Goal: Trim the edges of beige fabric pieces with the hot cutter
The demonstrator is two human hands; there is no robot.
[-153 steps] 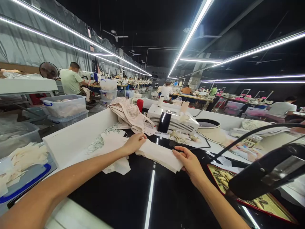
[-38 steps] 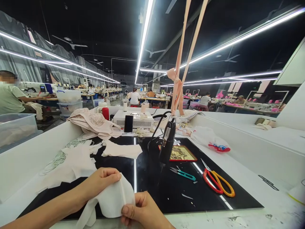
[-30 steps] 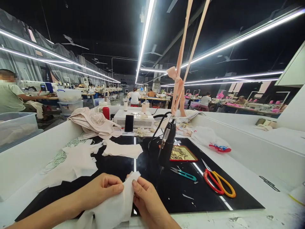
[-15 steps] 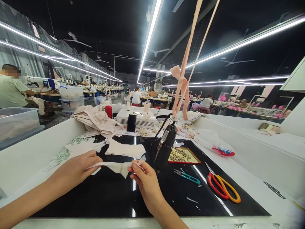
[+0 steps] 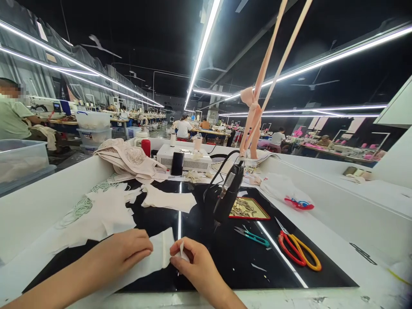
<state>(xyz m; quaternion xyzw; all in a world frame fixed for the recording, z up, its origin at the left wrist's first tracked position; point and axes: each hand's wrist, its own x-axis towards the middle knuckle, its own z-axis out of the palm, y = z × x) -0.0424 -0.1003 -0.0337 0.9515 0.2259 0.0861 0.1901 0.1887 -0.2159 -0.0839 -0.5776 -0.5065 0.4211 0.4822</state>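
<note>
A: State of the right grip (image 5: 201,262)?
B: Thumb and fingers pinched on a small, folded white cloth end (image 5: 182,250). Cannot tell whether it joins the larger piece.
A: Left grip (image 5: 124,253)?
B: Fingers curled at the soft white cloth panel with a band across it (image 5: 160,250); hold unclear.
A: Panel's place?
B: Between both grips, near edge of the glossy black board (image 5: 231,259).
</note>
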